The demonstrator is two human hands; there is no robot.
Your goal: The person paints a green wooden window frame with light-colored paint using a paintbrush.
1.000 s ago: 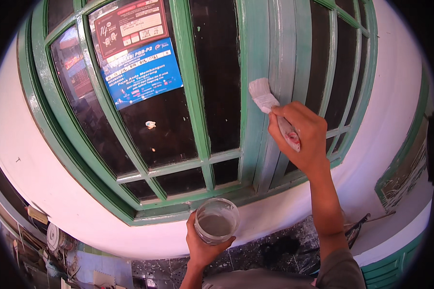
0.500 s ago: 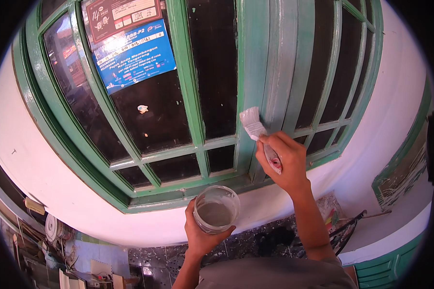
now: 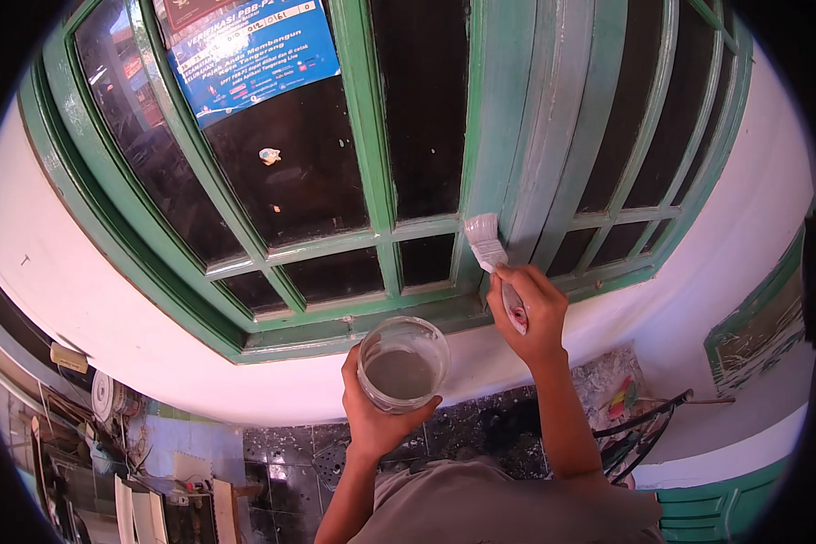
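My right hand (image 3: 537, 313) is closed round the handle of a paintbrush (image 3: 486, 243). Whitish paint coats its bristles, which lie against the green wooden post (image 3: 500, 118) between the window's two sections. My left hand (image 3: 372, 426) grips a clear plastic tub (image 3: 431, 337) from below and the side, held upright just under the sill. Grey paint (image 3: 399, 374) fills its lower part, and smears cover its inner wall. The green window frame (image 3: 376, 136) with dark panes spans the view in front of me. Duller, greyish-green strips run along the post near the brush.
A blue sticker (image 3: 254, 63) is stuck on the left glass. Pale pink wall (image 3: 181, 385) runs below the sill. Wood and clutter (image 3: 145, 508) lie at the lower left; a dark curved metal frame (image 3: 635, 435) stands at lower right above a speckled dark tile floor (image 3: 290, 494).
The view has shifted, so the window sits higher and slightly to the right. The brush has moved down along the post, closer to the sill. Both hands keep their hold.
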